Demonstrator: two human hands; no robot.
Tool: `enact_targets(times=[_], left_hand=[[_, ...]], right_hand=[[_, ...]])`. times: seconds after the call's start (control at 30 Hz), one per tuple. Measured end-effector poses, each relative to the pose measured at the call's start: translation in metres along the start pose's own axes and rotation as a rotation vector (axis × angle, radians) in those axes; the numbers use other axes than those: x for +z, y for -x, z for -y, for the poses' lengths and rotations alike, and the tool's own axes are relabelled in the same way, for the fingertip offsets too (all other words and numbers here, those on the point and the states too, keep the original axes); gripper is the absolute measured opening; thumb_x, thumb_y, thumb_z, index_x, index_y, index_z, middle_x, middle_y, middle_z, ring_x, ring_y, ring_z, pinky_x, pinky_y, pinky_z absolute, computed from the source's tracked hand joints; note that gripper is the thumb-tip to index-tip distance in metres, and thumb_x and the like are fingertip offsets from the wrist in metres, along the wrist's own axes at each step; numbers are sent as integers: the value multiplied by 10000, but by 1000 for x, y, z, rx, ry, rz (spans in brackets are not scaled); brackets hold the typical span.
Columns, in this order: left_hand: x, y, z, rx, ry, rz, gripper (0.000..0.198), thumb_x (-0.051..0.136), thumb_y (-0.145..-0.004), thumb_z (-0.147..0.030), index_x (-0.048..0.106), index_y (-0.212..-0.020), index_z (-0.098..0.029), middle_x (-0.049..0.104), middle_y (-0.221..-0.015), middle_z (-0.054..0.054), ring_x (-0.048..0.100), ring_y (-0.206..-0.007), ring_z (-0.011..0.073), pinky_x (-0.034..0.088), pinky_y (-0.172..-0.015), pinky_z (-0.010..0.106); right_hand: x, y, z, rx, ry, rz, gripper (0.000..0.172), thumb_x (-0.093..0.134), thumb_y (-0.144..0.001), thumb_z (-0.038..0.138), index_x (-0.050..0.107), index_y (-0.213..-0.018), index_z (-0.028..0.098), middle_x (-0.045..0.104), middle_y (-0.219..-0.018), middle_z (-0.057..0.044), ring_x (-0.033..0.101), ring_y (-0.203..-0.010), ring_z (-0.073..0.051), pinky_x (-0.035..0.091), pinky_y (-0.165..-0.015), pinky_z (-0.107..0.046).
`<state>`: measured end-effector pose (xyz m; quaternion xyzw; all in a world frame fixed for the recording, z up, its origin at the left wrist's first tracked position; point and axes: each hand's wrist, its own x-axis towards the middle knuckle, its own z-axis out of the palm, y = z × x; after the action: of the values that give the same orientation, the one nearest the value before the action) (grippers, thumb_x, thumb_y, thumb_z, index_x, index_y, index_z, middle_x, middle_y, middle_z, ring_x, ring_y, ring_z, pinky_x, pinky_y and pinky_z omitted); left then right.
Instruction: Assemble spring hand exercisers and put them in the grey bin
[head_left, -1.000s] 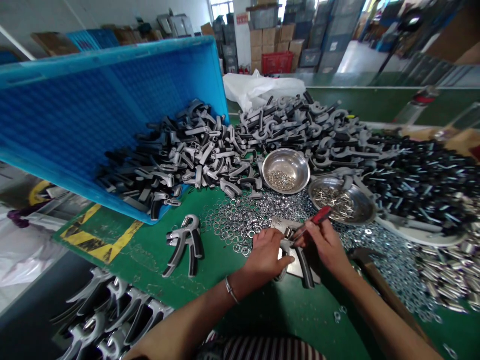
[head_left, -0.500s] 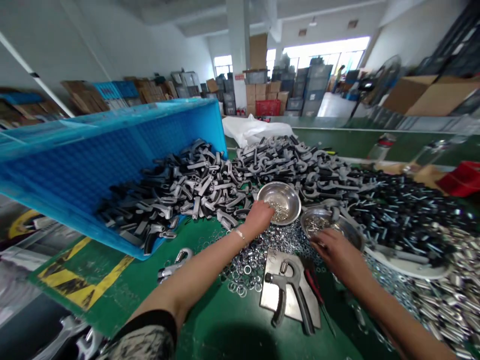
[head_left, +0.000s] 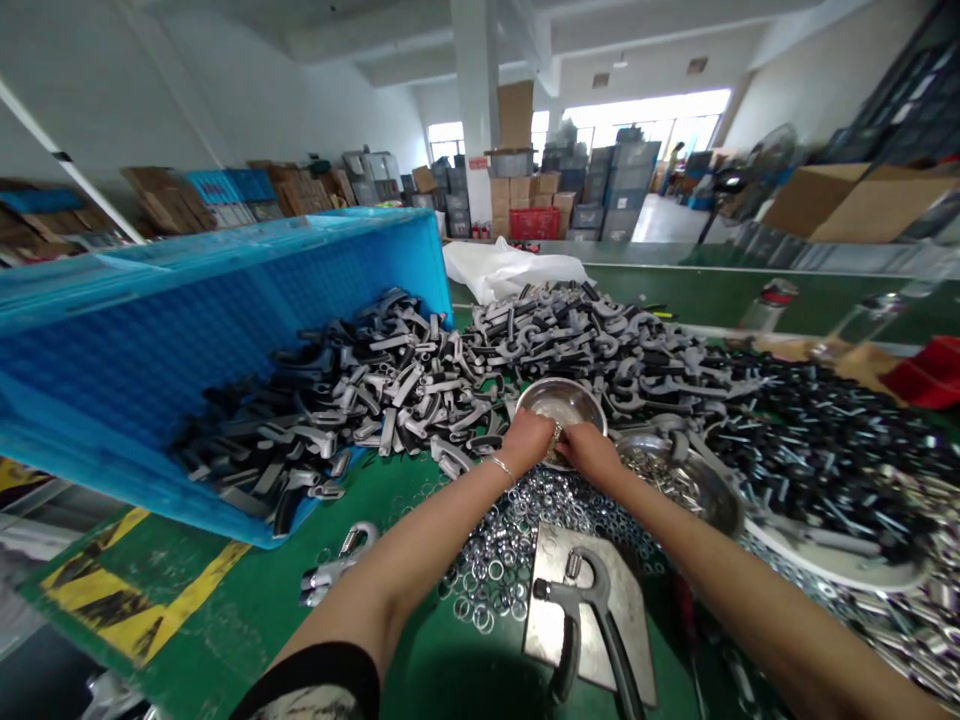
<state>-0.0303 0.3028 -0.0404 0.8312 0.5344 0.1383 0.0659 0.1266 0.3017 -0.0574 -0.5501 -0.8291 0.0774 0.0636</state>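
My left hand (head_left: 528, 441) and my right hand (head_left: 590, 452) meet over the near side of a steel bowl (head_left: 564, 392). Fingers on both are pinched together; whatever they hold is too small to make out, though small shiny bits show in the bowl between them. To the right stands a second steel bowl (head_left: 721, 495) with small metal pins. Closer to me, a grey hand gripper with a coil spring (head_left: 598, 596) lies on a metal plate (head_left: 551, 632). Loose metal rings (head_left: 487, 575) are spread between my forearms.
A tilted blue crate (head_left: 225, 300) spills grey handles (head_left: 409, 390) onto the green table (head_left: 420, 660). More handles are heaped behind the bowls. Black-headed screws (head_left: 817, 430) and metal sleeves (head_left: 900, 630) pile up at right. Another spring gripper (head_left: 341, 565) lies left of my forearm.
My right hand has moved left from the pin bowl to the other bowl, beside my left hand. The left hand stays at that bowl. The view has shifted slightly.
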Motion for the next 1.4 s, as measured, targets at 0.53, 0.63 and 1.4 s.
enact_targets(times=[0.53,0.63,1.4], left_hand=[[15,197,-95,51,201,24,158,575,-974,-318,658,-943,-187,678,-964,39,571,-985,212,385,-977,394],[16,190,-99,110,79,7,207,510,-1001,-328,645,-956,-177,664,-963,61,562,-981,230,395,-954,405],[23,230,-98,68,169,-17,394,484,-978,-177,564,-1358,-245,613,-1332,68,523,-1206,220,411,-1058,405]], right_hand=[[-22,40,9,150,-884,-221,253,565,-923,429,630,-983,192,709,-905,-51,682,-766,-192,569,-723,-351],[-30,100,15,173,-1063,-201,304,594,-877,503,609,-962,212,702,-871,-36,691,-724,-194,587,-652,-347],[19,221,30,-123,-547,-191,184,528,-967,308,684,-926,220,671,-975,-83,610,-993,-263,475,-938,-418]])
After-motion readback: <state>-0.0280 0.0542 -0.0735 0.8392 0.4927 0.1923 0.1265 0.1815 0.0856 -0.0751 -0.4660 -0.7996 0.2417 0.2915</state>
